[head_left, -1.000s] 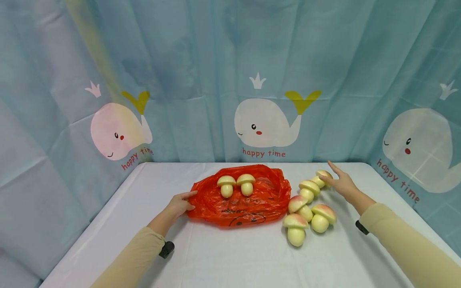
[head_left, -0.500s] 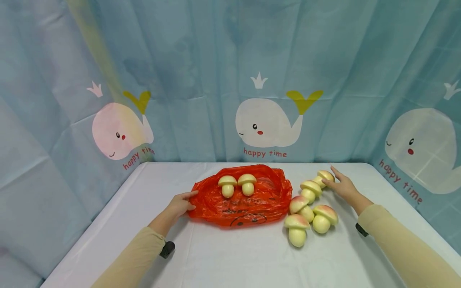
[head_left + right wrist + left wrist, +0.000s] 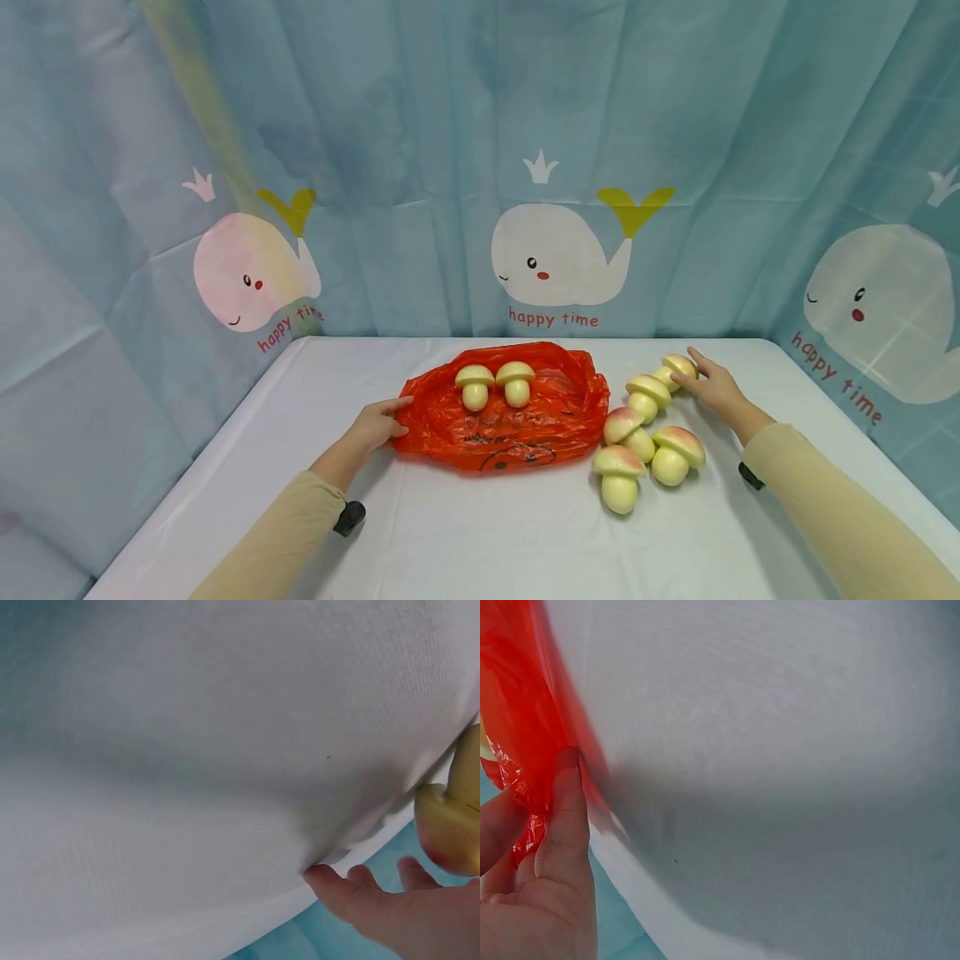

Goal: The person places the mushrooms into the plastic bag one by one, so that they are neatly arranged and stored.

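A crumpled red plastic bag (image 3: 543, 432) lies spread on the table, with two pale toy mushrooms on it, a left one (image 3: 475, 387) and a right one (image 3: 516, 383). My left hand (image 3: 372, 427) pinches the bag's left edge; in the left wrist view a fold of red plastic (image 3: 532, 832) shows between thumb and fingers. At the far right, my right hand (image 3: 720, 392) is at the farthest mushroom (image 3: 680, 367), thumb in front of it and straight fingers behind its cap. Whether they touch it cannot be told. In the right wrist view the fingers (image 3: 375, 892) are extended.
Several more toy mushrooms sit right of the bag: one pale-capped (image 3: 647, 398), others pink-tinged, including a leaning one (image 3: 630, 433), a right one (image 3: 675, 456) and the nearest (image 3: 619, 479). A blue whale-print curtain (image 3: 420, 250) surrounds the white table (image 3: 480, 533).
My right hand has lowered slightly around the farthest mushroom. The left hand keeps its hold on the bag. The head view has shifted a little.
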Action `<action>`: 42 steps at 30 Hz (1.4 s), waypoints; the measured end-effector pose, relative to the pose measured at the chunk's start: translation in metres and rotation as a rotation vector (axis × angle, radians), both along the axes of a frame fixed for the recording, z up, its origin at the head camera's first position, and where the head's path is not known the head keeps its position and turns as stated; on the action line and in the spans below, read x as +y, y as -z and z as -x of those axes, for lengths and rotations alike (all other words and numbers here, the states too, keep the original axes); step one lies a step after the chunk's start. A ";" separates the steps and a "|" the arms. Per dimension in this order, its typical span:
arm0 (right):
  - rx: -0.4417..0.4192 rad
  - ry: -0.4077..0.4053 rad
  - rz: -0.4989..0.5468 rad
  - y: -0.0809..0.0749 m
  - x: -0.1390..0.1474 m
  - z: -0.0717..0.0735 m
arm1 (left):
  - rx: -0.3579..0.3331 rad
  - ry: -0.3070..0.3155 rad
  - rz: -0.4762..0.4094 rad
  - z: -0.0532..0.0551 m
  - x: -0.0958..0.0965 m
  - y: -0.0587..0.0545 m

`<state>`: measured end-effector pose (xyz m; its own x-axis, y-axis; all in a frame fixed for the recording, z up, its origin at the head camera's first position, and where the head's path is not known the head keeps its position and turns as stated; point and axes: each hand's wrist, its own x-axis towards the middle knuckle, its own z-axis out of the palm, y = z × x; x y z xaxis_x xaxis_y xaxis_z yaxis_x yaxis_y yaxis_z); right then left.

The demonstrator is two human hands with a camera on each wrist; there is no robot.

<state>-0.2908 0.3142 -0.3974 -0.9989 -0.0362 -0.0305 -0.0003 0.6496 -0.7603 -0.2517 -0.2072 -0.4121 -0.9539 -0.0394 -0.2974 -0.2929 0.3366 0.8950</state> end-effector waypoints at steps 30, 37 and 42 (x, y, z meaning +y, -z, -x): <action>-0.064 0.162 0.172 -0.015 0.002 -0.007 | 0.013 0.004 -0.012 -0.001 0.000 0.001; -0.142 0.199 0.182 -0.031 0.000 -0.020 | 0.024 0.015 -0.003 -0.001 -0.001 0.001; -0.145 0.185 0.257 -0.039 -0.003 -0.026 | 0.025 0.017 -0.004 -0.002 0.000 0.001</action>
